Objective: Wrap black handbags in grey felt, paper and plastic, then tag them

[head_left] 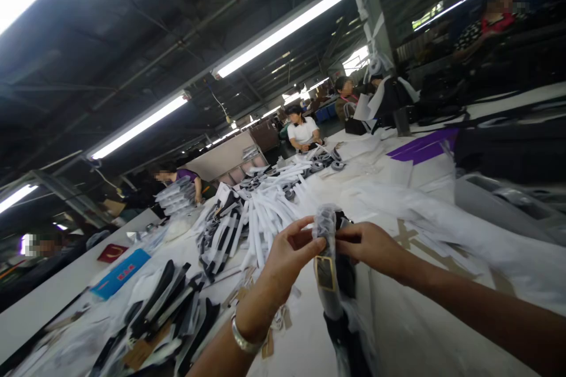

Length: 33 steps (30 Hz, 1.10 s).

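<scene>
Left hand (285, 256) + right hand (371, 247) | grip: pinching wrapped strap (331, 301) near top edge | white tubes (260, 218) beyond, apart

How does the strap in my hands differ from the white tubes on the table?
Left hand and right hand hold the strap; tubes lie heaped. The strap has a gold buckle; tubes show none. The strap is partly black; the tubes look white. Both are slender.

On my left I see a flat, bright-blue packet (121, 274) near a flat, dark-red piece (112, 253), on my right a purple sheet (422, 146), and ahead a white-shirted person (304, 131) beneath long tube lights (283, 32).
</scene>
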Each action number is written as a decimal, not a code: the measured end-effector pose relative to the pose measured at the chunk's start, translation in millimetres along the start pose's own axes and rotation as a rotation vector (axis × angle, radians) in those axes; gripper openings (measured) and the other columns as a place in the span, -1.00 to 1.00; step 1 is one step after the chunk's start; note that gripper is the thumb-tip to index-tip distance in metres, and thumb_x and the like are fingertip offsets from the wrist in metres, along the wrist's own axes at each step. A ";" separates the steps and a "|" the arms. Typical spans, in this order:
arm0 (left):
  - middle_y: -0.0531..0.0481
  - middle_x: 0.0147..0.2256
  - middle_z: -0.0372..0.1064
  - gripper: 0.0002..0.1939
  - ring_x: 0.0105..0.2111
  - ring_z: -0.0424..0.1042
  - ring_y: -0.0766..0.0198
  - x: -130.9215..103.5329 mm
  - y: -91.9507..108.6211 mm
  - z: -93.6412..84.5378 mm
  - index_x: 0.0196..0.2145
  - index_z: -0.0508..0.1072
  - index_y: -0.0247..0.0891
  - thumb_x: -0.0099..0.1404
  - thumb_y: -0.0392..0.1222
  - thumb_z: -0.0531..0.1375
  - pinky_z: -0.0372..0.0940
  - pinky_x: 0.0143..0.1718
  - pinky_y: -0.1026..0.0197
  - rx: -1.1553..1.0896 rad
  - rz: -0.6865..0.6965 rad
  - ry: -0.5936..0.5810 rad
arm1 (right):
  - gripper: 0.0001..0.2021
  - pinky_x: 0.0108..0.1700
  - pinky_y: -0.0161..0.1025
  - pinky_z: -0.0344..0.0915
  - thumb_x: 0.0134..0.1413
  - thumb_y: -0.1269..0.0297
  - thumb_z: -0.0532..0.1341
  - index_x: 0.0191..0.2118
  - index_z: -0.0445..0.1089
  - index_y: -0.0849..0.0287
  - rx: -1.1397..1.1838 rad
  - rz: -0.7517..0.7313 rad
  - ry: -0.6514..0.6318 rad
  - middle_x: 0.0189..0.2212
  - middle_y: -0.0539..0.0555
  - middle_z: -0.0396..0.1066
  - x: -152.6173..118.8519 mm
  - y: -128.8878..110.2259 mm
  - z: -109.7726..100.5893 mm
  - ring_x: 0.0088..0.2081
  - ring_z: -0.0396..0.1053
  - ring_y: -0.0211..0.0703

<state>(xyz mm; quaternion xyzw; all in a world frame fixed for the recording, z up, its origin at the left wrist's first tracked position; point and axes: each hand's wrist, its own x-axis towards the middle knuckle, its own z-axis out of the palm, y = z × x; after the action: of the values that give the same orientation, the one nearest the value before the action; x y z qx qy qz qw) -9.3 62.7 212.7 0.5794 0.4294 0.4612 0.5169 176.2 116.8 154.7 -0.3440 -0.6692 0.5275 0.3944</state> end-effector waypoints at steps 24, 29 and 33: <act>-0.05 -0.04 0.55 -0.60 -0.06 0.50 0.06 -18.7 4.9 16.7 0.07 0.53 -0.13 0.26 -0.15 0.32 0.35 0.07 0.06 0.470 0.170 0.081 | -0.60 -0.04 -0.08 0.32 0.04 -0.11 0.33 -0.24 0.58 0.17 0.157 0.043 -0.153 -0.30 0.11 0.53 -34.9 -33.4 -12.3 -0.10 0.42 0.13; -0.10 0.17 0.37 -0.53 -0.15 0.49 0.15 -17.0 -9.9 16.7 0.11 0.49 -0.05 0.24 -0.07 0.34 0.39 -0.09 0.12 0.389 0.183 0.123 | -0.50 0.15 0.06 0.24 0.01 -0.17 0.33 -0.11 0.60 0.15 0.163 0.034 -0.055 -0.17 0.14 0.56 -32.8 -35.4 -2.4 0.02 0.40 0.25; -0.18 0.29 0.10 0.00 -0.18 0.45 0.26 -14.7 -16.3 18.8 0.37 0.04 0.07 0.10 -0.10 0.45 0.37 -0.23 0.23 0.104 0.063 0.153 | -0.51 0.19 0.08 0.20 0.01 -0.16 0.34 -0.13 0.61 0.16 0.217 0.019 -0.048 -0.18 0.15 0.57 -33.7 -37.9 -0.1 0.03 0.39 0.25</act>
<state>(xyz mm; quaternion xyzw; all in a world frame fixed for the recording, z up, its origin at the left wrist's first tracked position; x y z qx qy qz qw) 5.8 46.1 194.5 0.5819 0.4726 0.4972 0.4369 189.9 79.6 186.2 -0.2929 -0.6142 0.6087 0.4080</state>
